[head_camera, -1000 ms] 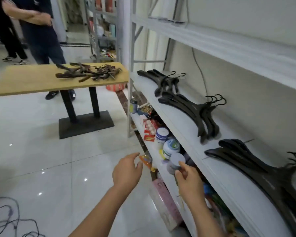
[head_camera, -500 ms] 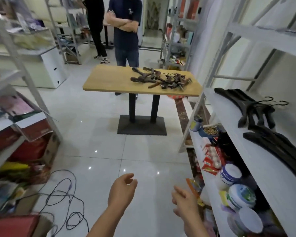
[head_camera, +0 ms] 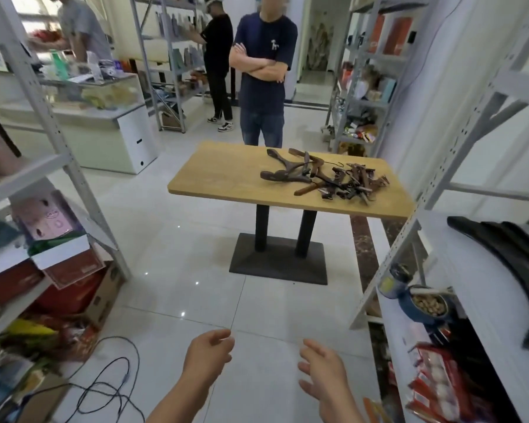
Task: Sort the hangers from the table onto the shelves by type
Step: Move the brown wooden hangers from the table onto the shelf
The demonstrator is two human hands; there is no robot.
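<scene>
A heap of brown wooden hangers (head_camera: 321, 177) lies on the right half of a wooden table (head_camera: 223, 178) ahead of me. Black plastic hangers (head_camera: 510, 254) lie stacked on the white shelf (head_camera: 464, 270) at my right. My left hand (head_camera: 208, 357) and my right hand (head_camera: 324, 370) hang low in front of me over the floor, fingers relaxed and holding nothing. Both are well short of the table.
A person with crossed arms (head_camera: 263, 77) stands behind the table; two more stand further back. Metal shelving (head_camera: 43, 117) with boxes lines the left. Black cables (head_camera: 104, 383) trail on the tiled floor. Jars and snack packs (head_camera: 431, 303) fill the lower right shelf.
My view has swung left, away from the right shelf toward the table, which is now centred. Both hands have stayed low and hold nothing.
</scene>
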